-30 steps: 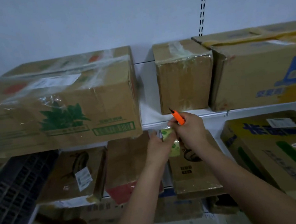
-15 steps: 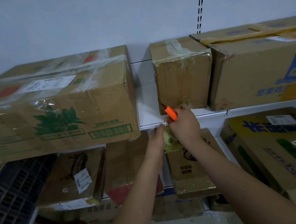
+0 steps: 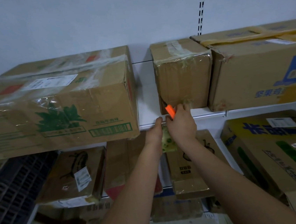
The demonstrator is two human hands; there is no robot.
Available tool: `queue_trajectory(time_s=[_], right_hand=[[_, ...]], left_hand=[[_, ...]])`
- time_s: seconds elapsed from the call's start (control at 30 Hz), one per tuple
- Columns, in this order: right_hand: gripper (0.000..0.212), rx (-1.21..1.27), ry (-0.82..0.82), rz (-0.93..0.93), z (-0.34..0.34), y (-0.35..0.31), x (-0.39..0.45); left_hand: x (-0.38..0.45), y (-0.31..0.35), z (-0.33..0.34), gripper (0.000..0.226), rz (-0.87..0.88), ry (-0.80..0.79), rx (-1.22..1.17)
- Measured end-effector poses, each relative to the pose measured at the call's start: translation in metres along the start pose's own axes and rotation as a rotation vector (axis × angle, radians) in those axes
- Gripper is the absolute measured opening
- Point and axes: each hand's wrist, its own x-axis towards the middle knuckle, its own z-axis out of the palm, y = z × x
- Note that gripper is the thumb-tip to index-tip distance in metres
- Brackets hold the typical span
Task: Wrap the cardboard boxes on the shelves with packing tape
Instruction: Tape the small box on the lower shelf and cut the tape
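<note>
— Grip?
— Right hand (image 3: 181, 124) curls round an orange cutter (image 3: 170, 111); left hand (image 3: 154, 132) pinches the tape roll (image 3: 167, 141) at frame centre.
— Box?
— Small cardboard box (image 3: 182, 77), upper centre shelf (image 3: 147, 102); likely light, stiff; film slick; hold its corners.

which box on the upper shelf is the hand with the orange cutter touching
The small plain middle box, wrapped in clear tape. The right hand holds the orange cutter at its lower left corner. The neighbouring boxes are larger, printed and untouched.
</note>
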Motion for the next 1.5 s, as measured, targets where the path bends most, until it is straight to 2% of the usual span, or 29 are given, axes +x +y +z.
queue_trajectory(time_s=[0.1, 0.2, 0.23, 0.3, 0.33, 0.4, 0.47, 0.57, 0.63, 0.7, 0.8, 0.87, 0.9, 0.97, 1.03, 1.13, 1.3, 1.37, 1.5], right_hand=[[0.032, 0.002, -0.023, -0.015, -0.002, -0.001, 0.001], [0.031, 0.009, 0.035, -0.059, -0.012, 0.004, -0.009], [0.031, -0.003, 0.091, -0.095, -0.016, 0.007, -0.018], [0.029, -0.012, 0.177, -0.204, -0.023, 0.016, -0.045], [0.029, -0.007, 0.167, -0.26, -0.023, 0.025, -0.063], [0.031, -0.029, 0.045, -0.358, -0.016, 0.046, -0.102], [0.035, -0.132, -0.155, -0.426, 0.008, 0.07, -0.135], [0.036, -0.283, -0.481, -0.354, 0.058, 0.095, -0.156], [0.039, -0.299, -0.612, -0.321, 0.087, 0.103, -0.154], [0.045, -0.243, -0.789, -0.318, 0.11, 0.102, -0.15], [0.057, -0.358, -0.956, -0.408, 0.144, 0.092, -0.148], [0.066, -0.475, -0.96, -0.54, 0.17, 0.088, -0.145], [0.063, -0.47, -0.967, -0.567, 0.185, 0.089, -0.144], [0.044, -0.423, -1.026, -0.498, 0.211, 0.085, -0.14], [0.032, -0.4, -1.083, -0.447, 0.233, 0.078, -0.131], [0.024, -0.354, -1.061, -0.362, 0.258, 0.07, -0.113], [0.036, -0.302, -1.116, -0.158, 0.266, 0.092, -0.112], [0.036, -0.293, -1.044, -0.096, 0.259, 0.103, -0.127], [0.032, -0.241, -0.778, 0.019, 0.225, 0.104, -0.148]], left_hand=[[0.004, 0.003, -0.003, 0.055, -0.032, -0.043, -0.041], [0.019, -0.008, -0.014, 0.102, 0.039, -0.077, 0.109], [0.012, -0.014, -0.023, 0.096, 0.094, -0.095, 0.161], [-0.01, -0.032, -0.048, 0.053, 0.195, -0.107, 0.195], [-0.013, -0.048, -0.066, 0.033, 0.239, -0.095, 0.184], [-0.012, -0.086, -0.11, 0.019, 0.316, 0.015, 0.234], [-0.005, -0.122, -0.155, 0.024, 0.336, 0.163, 0.37], [0.014, -0.167, -0.208, 0.025, 0.253, 0.263, 0.623], [0.029, -0.189, -0.231, 0.029, 0.205, 0.321, 0.843], [0.044, -0.2, -0.245, 0.043, 0.153, 0.377, 1.039], [0.068, -0.206, -0.26, 0.066, 0.137, 0.301, 1.192], [0.092, -0.209, -0.27, 0.071, 0.197, 0.23, 1.23], [0.104, -0.209, -0.275, 0.068, 0.208, 0.199, 1.223], [0.122, -0.209, -0.281, 0.058, 0.21, 0.133, 1.172], [0.13, -0.211, -0.287, 0.05, 0.302, 0.109, 1.132], [0.138, -0.222, -0.299, 0.049, 0.414, 0.067, 1.05], [0.143, -0.232, -0.31, 0.077, 0.395, 0.041, 1.11], [0.138, -0.23, -0.308, 0.076, 0.374, 0.017, 1.082], [0.126, -0.223, -0.294, 0.063, 0.272, -0.107, 1.044]])
